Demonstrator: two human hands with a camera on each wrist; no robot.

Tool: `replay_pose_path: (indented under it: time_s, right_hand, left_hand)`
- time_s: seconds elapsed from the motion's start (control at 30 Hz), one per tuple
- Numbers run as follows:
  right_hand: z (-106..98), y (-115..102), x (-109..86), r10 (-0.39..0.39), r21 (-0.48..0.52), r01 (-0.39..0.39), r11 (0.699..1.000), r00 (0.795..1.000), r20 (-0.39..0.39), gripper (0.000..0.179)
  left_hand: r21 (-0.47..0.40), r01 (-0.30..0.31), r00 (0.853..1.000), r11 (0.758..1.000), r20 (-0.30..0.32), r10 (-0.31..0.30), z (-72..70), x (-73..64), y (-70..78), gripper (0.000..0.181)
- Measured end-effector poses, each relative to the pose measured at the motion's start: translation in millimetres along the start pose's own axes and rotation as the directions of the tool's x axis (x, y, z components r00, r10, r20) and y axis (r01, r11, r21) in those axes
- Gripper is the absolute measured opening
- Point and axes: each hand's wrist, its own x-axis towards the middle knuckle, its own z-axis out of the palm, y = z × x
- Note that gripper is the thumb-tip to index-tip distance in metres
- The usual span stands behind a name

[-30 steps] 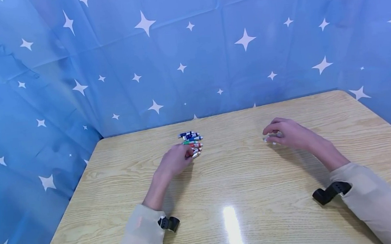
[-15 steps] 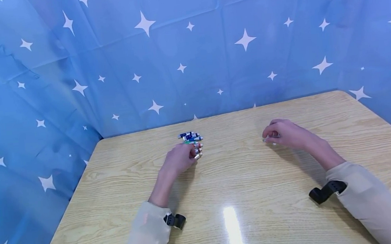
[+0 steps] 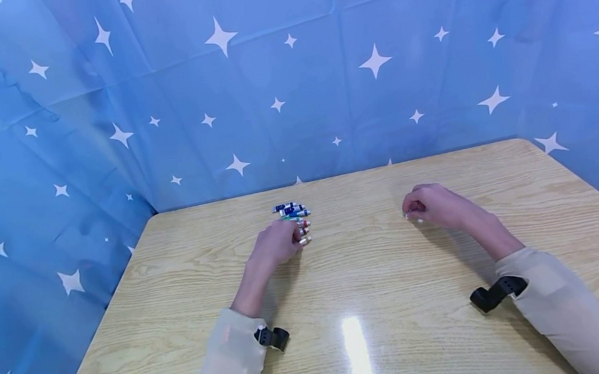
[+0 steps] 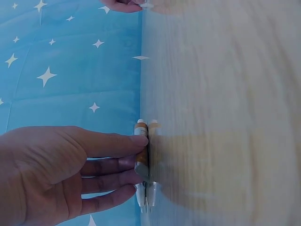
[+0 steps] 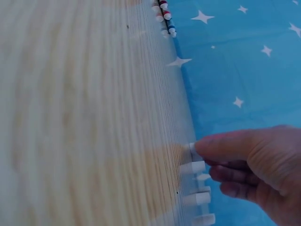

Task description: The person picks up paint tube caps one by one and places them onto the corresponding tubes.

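Observation:
My left hand (image 3: pixel 276 242) is at the near end of a row of small paint tubes (image 3: pixel 295 213). In the left wrist view, its thumb and fingers pinch a paint tube (image 4: pixel 141 159) with a brown-orange label and a white cap, low over the tabletop. Farther right, my right hand (image 3: pixel 435 205) is bent down to the table. Its thumb and forefinger pinch a small white cylinder (image 5: pixel 192 148) in the right wrist view, mostly hidden by the fingertips. More short white cylinders (image 5: pixel 203 197) stand beside those fingers.
The wooden table (image 3: pixel 360 265) reaches back to a blue curtain (image 3: pixel 311 79) with white stars. Tubes with blue labels (image 3: pixel 286 206) lie at the far end of the row. Bright glare (image 3: pixel 358 354) shows on the near tabletop.
The left hand has shifted slightly right and nearer, the nearest tube moving with it. The gap between the right thumb and forefinger has narrowed, and that arm has drawn slightly left.

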Motion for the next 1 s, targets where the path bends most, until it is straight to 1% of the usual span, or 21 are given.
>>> replay_pose_path:
  time_s: [0.17,0.27,0.37,0.47,0.63,0.77,0.87,1.0]
  right_hand:
    - [1,0,1.5,0.016,-0.006,-0.016,1.0,1.0,0.005,0.001]
    - [1,0,1.6,0.018,-0.013,-0.018,1.0,1.0,0.006,0.003]
    - [0,-2,1.1,0.015,-0.02,-0.015,1.0,1.0,-0.004,0.003]
    - [-1,-3,0.4,0.016,-0.016,-0.017,1.0,1.0,-0.017,0.003]
    - [-3,-6,0.0,0.025,0.012,-0.025,1.0,0.999,-0.034,0.004]
    - [-5,-10,-0.6,0.003,0.014,-0.002,1.0,0.997,-0.08,0.003]
    - [-7,-14,-1.5,-0.007,0.029,0.01,1.0,0.993,-0.117,0.004]
    - [-10,-19,-2.9,-0.019,0.043,0.027,0.999,0.986,-0.167,0.004]
  left_hand:
    - [0.019,-0.009,1.0,1.0,-0.009,0.009,-1.0,-1.6,0.0,0.007]
    - [0.03,-0.013,1.0,0.999,-0.007,0.013,-1.8,-2.7,-0.4,0.011]
    - [0.019,-0.005,1.0,1.0,-0.002,0.005,-2.4,-3.5,-1.8,0.014]
    - [-0.012,0.006,1.0,1.0,-0.004,-0.007,-3.3,-4.3,-3.7,0.013]
    - [-0.08,0.0,0.999,0.997,-0.034,-0.003,-7.8,-7.2,-5.1,0.013]
    - [-0.136,-0.011,0.998,0.991,-0.066,0.002,-12.4,-8.5,-3.9,0.011]
    - [-0.152,-0.023,0.995,0.988,-0.095,0.009,-15.5,-9.1,-2.8,0.008]
    - [-0.156,-0.063,0.989,0.986,-0.138,0.042,-19.9,-11.2,-1.0,0.007]
